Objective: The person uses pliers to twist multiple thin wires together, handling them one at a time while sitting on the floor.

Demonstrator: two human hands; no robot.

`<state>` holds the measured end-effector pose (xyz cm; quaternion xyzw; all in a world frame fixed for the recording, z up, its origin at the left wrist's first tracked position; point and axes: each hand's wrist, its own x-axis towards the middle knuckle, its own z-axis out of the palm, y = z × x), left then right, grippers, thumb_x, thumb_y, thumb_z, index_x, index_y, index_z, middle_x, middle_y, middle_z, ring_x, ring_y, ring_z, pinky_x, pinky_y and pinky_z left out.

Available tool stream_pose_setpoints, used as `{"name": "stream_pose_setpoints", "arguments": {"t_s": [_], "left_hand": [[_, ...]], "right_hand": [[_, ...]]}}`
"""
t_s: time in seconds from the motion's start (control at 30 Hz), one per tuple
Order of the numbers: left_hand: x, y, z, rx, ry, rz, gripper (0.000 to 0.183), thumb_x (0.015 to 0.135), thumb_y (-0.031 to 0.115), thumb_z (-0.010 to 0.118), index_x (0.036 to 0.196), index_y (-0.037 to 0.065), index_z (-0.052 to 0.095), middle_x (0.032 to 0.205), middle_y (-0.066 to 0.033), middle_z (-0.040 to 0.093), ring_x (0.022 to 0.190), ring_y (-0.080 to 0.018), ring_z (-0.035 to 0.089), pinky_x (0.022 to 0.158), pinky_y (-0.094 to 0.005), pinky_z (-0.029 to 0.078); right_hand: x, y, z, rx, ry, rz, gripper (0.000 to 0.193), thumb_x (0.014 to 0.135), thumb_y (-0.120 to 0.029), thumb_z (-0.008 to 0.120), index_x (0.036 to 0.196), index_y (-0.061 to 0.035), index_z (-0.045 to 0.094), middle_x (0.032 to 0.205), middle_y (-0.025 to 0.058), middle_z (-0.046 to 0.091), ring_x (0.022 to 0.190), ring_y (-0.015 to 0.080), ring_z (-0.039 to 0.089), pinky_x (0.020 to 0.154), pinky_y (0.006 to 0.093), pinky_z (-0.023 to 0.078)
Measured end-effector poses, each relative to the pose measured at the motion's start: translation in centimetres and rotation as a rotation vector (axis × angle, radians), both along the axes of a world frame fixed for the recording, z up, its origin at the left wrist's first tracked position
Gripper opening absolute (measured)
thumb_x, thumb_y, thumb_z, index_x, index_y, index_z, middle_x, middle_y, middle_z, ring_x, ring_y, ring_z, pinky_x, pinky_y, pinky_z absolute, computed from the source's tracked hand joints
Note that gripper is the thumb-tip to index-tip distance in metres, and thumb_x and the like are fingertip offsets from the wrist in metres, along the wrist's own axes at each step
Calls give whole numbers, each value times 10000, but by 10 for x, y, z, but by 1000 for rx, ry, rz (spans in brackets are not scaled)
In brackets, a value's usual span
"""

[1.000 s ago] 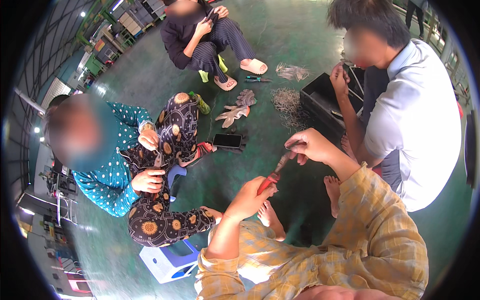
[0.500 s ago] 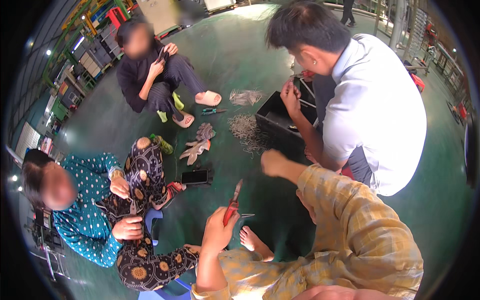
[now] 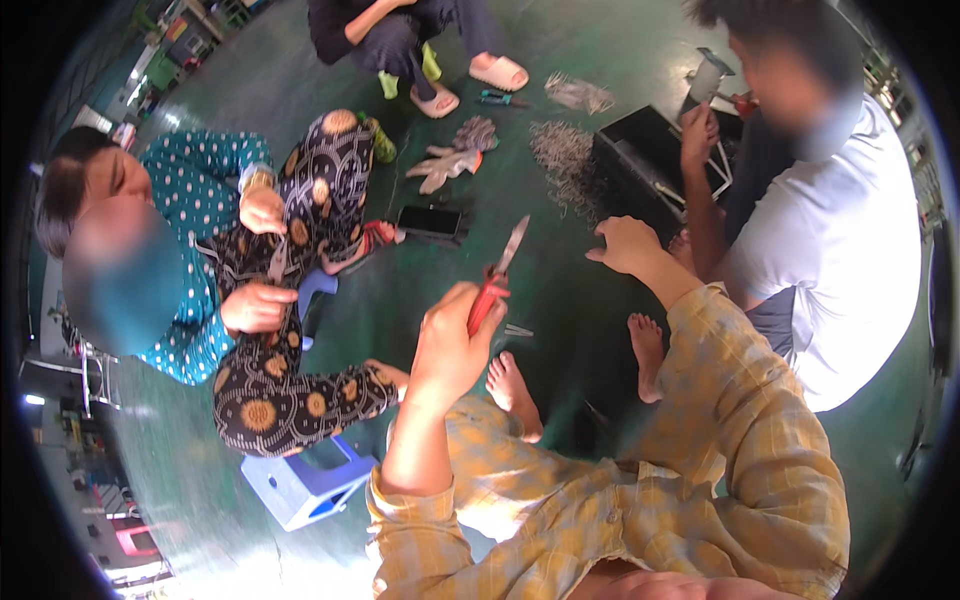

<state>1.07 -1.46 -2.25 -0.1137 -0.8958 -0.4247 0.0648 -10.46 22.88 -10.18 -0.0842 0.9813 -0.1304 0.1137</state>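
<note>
My left hand [image 3: 455, 340] is closed round red-handled long-nose pliers [image 3: 492, 290], their narrow metal tip pointing up and away from me. My right hand [image 3: 630, 246] reaches forward over the floor with its fingers loosely spread, and nothing shows in it. Just beyond it lies a heap of small bent metal pieces [image 3: 562, 160]. Two thin metal pieces [image 3: 518, 330] lie on the floor to the right of my left hand. A further bundle of thin metal pieces [image 3: 580, 93] is at the far side of the heap.
A black crate [image 3: 640, 150] stands beside the heap, by a co-worker in a pale shirt [image 3: 825, 250]. Another co-worker in dotted sleeves [image 3: 205, 165] sits at left, near a blue stool [image 3: 300, 490]. Gloves [image 3: 450, 165], a phone [image 3: 430, 221] and teal-handled pliers [image 3: 502, 98] lie on the floor.
The view has tilted down and shifted left. My right hand was a blurred closed shape and now has its fingers apart near the heap. My left hand still holds the pliers.
</note>
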Motion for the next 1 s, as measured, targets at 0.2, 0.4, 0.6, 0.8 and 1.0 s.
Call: {"name": "stream_pose_setpoints", "arguments": {"t_s": [0.2, 0.4, 0.6, 0.8, 1.0], "left_hand": [[-3, 1, 2, -11, 8, 39, 132, 790, 28, 603, 909, -27, 592, 835, -145, 577, 701, -289, 564, 650, -313, 440], [-9, 5, 5, -24, -23, 78, 133, 785, 30, 611, 901, -30, 591, 866, -160, 574, 718, -334, 561, 645, -336, 445], [-20, 4, 6, -79, -76, 53, 152, 767, 23, 623, 902, -35, 581, 918, -165, 567, 774, -344, 570, 677, -335, 455], [-35, 7, 4, -173, -107, -7, 156, 753, 31, 639, 892, -17, 587, 931, -146, 578, 778, -330, 576, 669, -332, 453], [-37, 5, 4, -222, -160, -56, 188, 736, 29, 660, 908, -18, 601, 940, -146, 586, 747, -320, 585, 653, -332, 461]], "right_hand": [[14, -38, -92, 122, -118, 220, 290, 698, -262, 725, 830, -14, 656, 850, 180, 647, 824, 328, 637, 721, 388, 520], [54, -85, -212, -50, -94, 269, 146, 742, -132, 622, 823, -11, 627, 838, 174, 632, 806, 316, 633, 710, 389, 520], [69, -134, -288, -278, 54, 304, 159, 785, -110, 532, 911, -14, 550, 875, 154, 601, 781, 278, 631, 647, 339, 531], [73, -176, -368, -216, 239, 204, 216, 740, -145, 591, 922, -55, 518, 894, 113, 558, 830, 259, 589, 645, 325, 524], [77, -188, -368, -157, 97, 126, 176, 710, -119, 607, 866, -48, 567, 872, 130, 579, 824, 280, 595, 671, 344, 518]]}}
